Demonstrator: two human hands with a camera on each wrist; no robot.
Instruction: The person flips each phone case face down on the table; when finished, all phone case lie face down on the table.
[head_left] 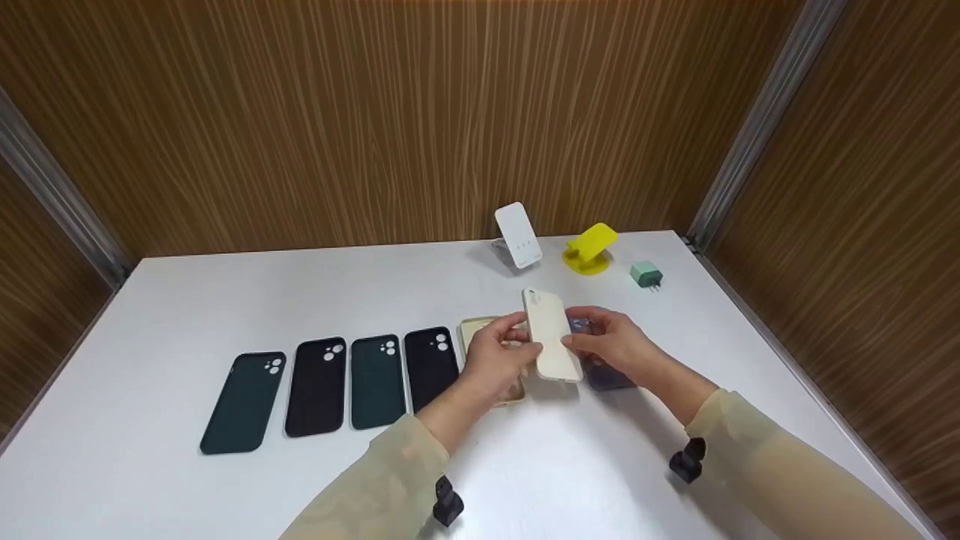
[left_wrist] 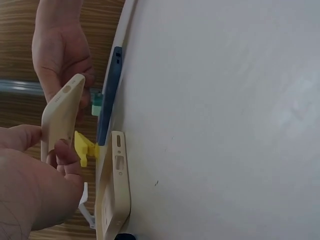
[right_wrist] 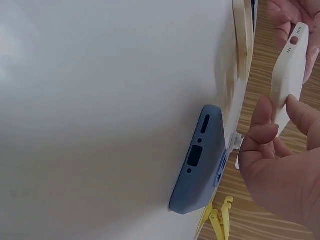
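An off-white phone case (head_left: 553, 337) is raised above the white table, its outer back turned up toward the head view. My left hand (head_left: 491, 360) pinches its left long edge between thumb and fingers. On the opposite edge, my right hand (head_left: 619, 341) grips it the same way. The case's bottom end, with a port cutout, shows in both wrist views. Below the left hand lies a cream case (left_wrist: 120, 185), its inside facing up and partly covered in the head view. A blue-grey phone case (right_wrist: 200, 162) lies under the right hand, also partly hidden.
Several dark green and black phone cases (head_left: 315, 390) lie in a row to the left. Toward the back stand a white phone stand (head_left: 517, 236) and a yellow phone stand (head_left: 594, 244). A green charger plug (head_left: 646, 274) lies right of them. Wood-grain panels (head_left: 337, 127) enclose the table.
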